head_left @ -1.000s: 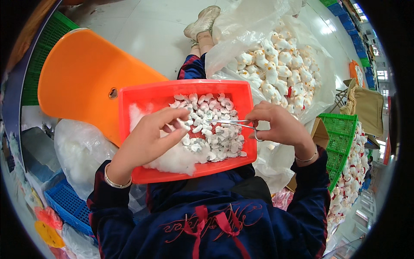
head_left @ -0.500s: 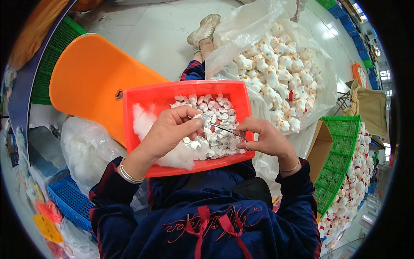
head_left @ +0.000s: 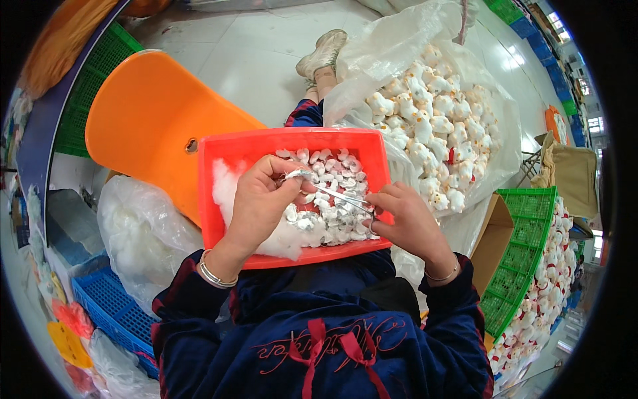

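Over a red plastic tub (head_left: 299, 135) on my lap, my left hand (head_left: 256, 206) pinches a small silver-white fabric piece (head_left: 298, 175) between thumb and fingers. My right hand (head_left: 411, 219) grips slim metal forceps (head_left: 342, 197) by the finger loops. Their tip reaches to the small piece beside my left fingers; whether it is inside or only touching, I cannot tell. Many similar curved silver-white pieces (head_left: 335, 229) lie in the tub. White fluffy stuffing (head_left: 282, 241) fills its left side, partly behind my left hand.
An orange chair (head_left: 156, 120) stands to the left, above a clear plastic bag (head_left: 143, 233) and a blue basket (head_left: 113, 302). At the upper right a large clear bag holds white plush toys (head_left: 425, 126). Beside a cardboard box (head_left: 493, 233) is a green crate (head_left: 522, 259).
The small piece has turned and sits slightly higher and left in my left fingers. The forceps are tilted more steeply. The whole view has shifted a little.
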Motion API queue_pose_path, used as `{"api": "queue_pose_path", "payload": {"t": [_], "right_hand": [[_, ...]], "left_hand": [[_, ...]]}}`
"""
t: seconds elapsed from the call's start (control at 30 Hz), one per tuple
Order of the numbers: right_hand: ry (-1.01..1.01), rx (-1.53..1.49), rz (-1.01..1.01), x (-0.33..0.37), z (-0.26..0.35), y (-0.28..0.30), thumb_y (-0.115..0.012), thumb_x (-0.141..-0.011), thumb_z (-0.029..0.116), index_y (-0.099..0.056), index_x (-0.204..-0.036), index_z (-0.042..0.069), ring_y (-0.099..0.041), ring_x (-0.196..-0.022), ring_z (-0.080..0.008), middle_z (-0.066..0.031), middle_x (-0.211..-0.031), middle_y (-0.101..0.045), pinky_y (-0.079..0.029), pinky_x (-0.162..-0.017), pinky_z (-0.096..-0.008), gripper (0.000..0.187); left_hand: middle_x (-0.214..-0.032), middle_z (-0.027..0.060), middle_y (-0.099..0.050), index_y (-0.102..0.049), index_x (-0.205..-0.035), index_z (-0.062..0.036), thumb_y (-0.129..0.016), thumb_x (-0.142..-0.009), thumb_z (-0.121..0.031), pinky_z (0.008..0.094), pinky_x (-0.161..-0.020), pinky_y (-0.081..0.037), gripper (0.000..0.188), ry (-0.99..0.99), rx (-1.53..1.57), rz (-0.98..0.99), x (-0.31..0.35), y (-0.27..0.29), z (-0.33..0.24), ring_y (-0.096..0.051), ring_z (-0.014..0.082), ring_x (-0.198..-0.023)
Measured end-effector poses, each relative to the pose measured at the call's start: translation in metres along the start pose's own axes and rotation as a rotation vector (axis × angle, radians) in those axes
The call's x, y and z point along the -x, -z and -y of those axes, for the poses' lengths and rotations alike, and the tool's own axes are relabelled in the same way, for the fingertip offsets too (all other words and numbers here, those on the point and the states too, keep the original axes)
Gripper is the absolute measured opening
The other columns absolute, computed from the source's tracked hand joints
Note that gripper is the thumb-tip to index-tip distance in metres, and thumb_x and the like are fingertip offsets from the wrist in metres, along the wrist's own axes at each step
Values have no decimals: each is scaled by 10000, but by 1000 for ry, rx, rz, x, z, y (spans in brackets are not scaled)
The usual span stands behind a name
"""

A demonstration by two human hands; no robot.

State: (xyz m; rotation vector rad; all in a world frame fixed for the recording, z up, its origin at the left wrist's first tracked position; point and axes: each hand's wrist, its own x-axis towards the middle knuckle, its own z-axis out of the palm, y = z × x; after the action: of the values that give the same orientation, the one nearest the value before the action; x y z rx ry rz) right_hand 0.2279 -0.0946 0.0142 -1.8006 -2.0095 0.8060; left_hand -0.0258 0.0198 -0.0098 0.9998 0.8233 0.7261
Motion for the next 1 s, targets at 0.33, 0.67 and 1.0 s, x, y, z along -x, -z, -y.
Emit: {"api": "queue_pose_path", "payload": {"t": [0.33, 0.67, 1.0], "right_hand": [[30, 39, -36, 4, 11, 8, -814, -800, 185, -717, -1107, 72, -613, -947, -310, -90, -948, -658, -479, -835, -423, 341], [-35, 90, -38, 2, 14, 0, -839, -785, 198, -728, -1120, 69, -610, -931, -287, -72, -910, -647, -463, -821, -415, 376], [-48, 64, -44, -4, 14, -4, -873, -757, 288, -680, -1159, 82, -591, -1098, -319, -114, -1089, -644, -436, -925, -423, 491]], "left_hand": [[-1021, 142, -755, -687, -1051, 19, -593, -1056, -177, 281, -809, -610, 217, 199, 115, -18, -2, 1, 12, -767, 225, -961], [-986, 162, -742, -699, -990, 66, -617, -1055, -191, 311, -749, -641, 278, 211, 156, -52, -1, -5, 11, -764, 254, -975], [-997, 123, -756, -703, -1020, 18, -600, -1062, -165, 260, -749, -618, 214, 152, 99, -32, 0, 0, 20, -765, 206, -933]]}}
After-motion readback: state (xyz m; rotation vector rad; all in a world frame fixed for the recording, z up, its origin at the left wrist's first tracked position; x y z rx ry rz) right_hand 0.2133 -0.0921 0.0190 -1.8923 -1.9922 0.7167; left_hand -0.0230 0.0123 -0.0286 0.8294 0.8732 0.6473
